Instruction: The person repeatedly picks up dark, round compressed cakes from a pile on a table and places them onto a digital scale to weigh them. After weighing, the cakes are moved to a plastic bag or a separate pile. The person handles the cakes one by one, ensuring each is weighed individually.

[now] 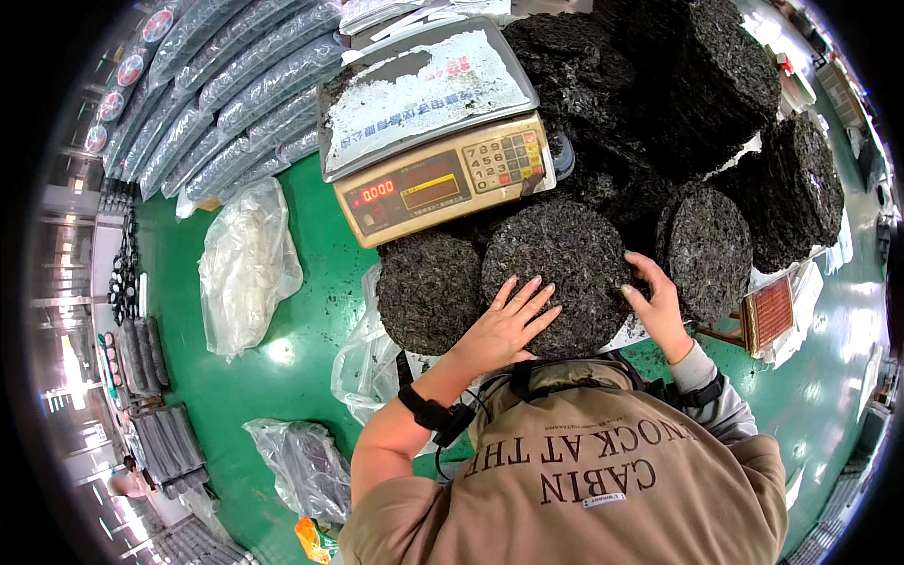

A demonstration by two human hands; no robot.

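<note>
Directly before me lies a round, flat cake of dried dark seaweed (558, 254). My left hand (503, 328) rests on its lower left part, palm down with the fingers spread. My right hand (653, 304) is at the cake's right edge, thumb and fingers apart, its fingertips at the rim. Another round seaweed cake (429, 293) lies to the left, and a stack of round cakes (708, 251) leans just right of my right hand. Beyond them stands a digital weighing scale (438, 183), its display lit at zero and its metal pan (427, 95) strewn with dark crumbs.
Large stacks of dried seaweed (678, 85) rise behind and right of the scale. Long plastic-wrapped packs (275, 63) are piled at the upper left. Clear plastic bags (247, 268) lie on the green floor. A brown woven-topped stool (768, 318) stands at the right.
</note>
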